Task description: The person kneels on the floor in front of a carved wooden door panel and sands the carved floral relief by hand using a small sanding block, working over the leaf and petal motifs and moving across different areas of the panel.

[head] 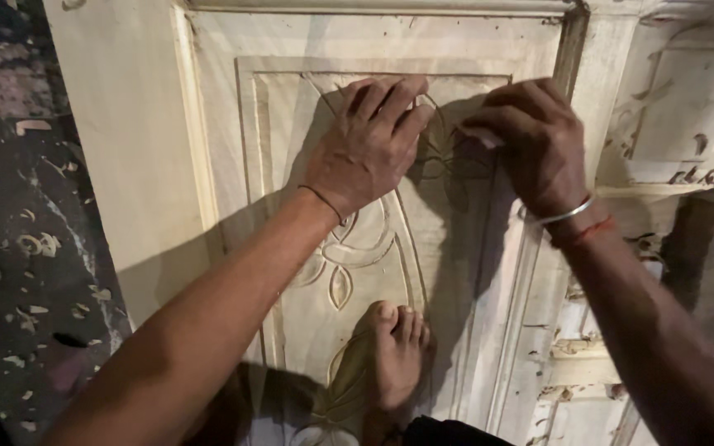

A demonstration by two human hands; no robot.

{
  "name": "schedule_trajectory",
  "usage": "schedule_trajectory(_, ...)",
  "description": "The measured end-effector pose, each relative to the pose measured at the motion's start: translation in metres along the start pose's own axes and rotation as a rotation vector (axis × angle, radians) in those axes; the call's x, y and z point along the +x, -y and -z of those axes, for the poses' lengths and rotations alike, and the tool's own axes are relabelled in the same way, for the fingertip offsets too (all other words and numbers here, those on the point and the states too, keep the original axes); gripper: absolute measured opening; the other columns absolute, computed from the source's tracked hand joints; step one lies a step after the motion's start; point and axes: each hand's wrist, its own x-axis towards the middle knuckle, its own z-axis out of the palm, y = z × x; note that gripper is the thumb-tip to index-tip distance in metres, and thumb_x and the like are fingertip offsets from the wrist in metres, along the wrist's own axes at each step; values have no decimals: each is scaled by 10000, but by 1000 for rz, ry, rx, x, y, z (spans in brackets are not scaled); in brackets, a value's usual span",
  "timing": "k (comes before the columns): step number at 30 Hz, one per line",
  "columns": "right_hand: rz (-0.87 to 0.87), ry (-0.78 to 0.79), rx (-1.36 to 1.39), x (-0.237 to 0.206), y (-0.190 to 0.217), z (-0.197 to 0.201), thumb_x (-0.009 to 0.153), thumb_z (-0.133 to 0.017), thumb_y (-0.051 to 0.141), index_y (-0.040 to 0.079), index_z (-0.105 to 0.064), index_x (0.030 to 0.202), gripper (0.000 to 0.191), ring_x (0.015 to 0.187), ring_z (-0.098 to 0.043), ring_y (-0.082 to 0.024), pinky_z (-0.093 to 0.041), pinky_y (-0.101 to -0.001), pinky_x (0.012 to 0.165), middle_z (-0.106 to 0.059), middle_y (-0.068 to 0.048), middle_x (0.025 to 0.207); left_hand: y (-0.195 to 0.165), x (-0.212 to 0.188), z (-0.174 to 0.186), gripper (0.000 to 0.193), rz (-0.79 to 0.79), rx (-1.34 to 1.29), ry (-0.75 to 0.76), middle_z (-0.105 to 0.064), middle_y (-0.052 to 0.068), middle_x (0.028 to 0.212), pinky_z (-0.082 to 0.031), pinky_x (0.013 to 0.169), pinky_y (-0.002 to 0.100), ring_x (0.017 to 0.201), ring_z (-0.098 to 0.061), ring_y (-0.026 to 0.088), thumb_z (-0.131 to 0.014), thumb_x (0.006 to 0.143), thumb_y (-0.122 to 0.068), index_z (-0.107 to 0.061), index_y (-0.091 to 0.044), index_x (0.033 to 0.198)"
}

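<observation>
On the carved wooden panel (291, 149), the left hand (365, 144) lay flat, fingers spread, while the right hand (530, 140) beside it pinched a small pale piece (479, 135).

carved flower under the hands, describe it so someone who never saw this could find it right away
Start at the pale wooden door panel lying flat, and follow its raised inner frame to the top. There the left hand and right hand rest on a carved flower. It is darker-lined than the leaf loops carved lower, near the bare foot.
</observation>
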Motion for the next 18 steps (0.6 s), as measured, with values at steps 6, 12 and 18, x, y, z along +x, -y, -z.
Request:
schedule_trajectory(6,76,47,-19,15,5,11,904,-852,157,149,-815,976,81,993,-660,-231,-575,-342,840,-746,-35,1051,-1,1,4,253,11,-5,-7,-530,105,1372,-430,1102,432,1229,-532,288,-671,948,-69,-614,-33,1192)
schedule_trajectory(12,155,30,-5,20,2,8,955,-858,146,125,-812,1043,101,1055,-671,-226,-583,-348,901,-753,-49,1129,-1,-1,1,256,15,2,-14,-539,118,1374,-427,1085,450,1210,-539,301,-667,925,-81,-619,-35,1172)
schedule_trajectory(18,149,73,2,14,-8,13,951,-848,119,67,-788,1068,141,1091,-672,-262,-593,-378,913,-752,-79,1151,2,0,2,260,-6,-7,-10,-540,126,1384,-425,1110,453,1242,-532,309,-663,960,-76,-621,-27,1212)
